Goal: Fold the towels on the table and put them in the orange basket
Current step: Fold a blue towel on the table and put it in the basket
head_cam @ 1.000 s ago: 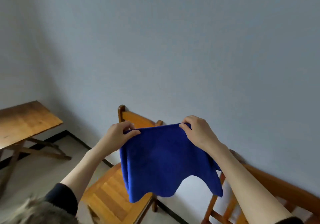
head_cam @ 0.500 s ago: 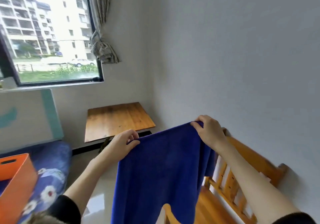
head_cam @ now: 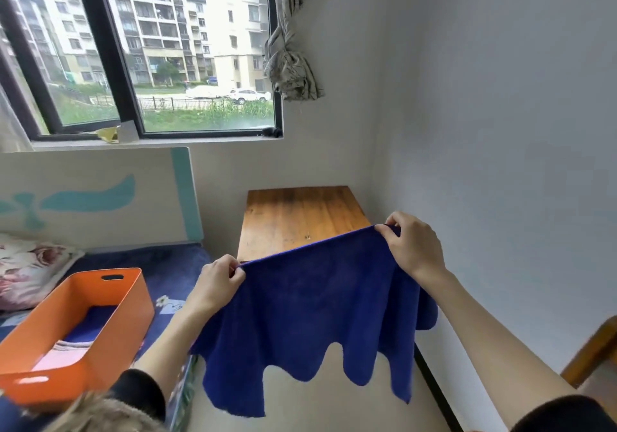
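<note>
knotted curtain point(head_cam: 290, 64) hangs beside window point(head_cam: 167, 47); floral pillow point(head_cam: 30, 268) on bed point(head_cam: 160, 264).

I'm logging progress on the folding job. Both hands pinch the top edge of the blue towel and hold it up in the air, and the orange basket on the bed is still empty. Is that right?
Not quite: the orange basket is not empty. The head view shows folded cloth already lying inside it, one blue piece and a pale one. The rest holds: the left hand and the right hand pinch the top edge of the blue towel, which hangs in the air.

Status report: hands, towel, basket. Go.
Left hand and right hand each pinch a top corner of the blue towel, hanging unfolded in the air. Orange basket on the bed, left. Nothing between.
</note>
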### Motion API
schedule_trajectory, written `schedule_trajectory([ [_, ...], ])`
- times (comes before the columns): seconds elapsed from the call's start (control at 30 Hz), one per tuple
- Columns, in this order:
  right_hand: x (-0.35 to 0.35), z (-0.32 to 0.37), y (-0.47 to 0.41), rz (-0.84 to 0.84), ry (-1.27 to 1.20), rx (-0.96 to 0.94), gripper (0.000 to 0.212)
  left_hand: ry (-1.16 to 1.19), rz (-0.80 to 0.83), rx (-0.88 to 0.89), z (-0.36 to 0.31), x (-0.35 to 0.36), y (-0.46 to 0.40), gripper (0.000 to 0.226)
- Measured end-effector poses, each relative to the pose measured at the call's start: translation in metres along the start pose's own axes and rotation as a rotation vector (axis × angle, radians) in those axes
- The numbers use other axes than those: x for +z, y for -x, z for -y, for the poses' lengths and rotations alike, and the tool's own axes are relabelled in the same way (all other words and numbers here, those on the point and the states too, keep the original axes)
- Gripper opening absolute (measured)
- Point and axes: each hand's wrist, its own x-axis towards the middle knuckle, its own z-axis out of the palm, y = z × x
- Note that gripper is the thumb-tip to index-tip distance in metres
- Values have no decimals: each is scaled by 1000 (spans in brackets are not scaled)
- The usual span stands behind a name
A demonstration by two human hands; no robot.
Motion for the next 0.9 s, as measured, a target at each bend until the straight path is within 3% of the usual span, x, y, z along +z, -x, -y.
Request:
schedule_trajectory([
  [0.3,99,-49,-137,-35,17,134,38,109,-108,-39,1,24,-141,21],
  [0.57,188,-93,-228,31,167,178,49,4,152,64,40,73,-255,11],
  [0.8,285,-119,-308,126,323,114,33,37,163,-73,93,119,-369,29],
  [0.9,323,-128,-337,199,467,124,32,41,246,-96,116,137,-411,31],
])
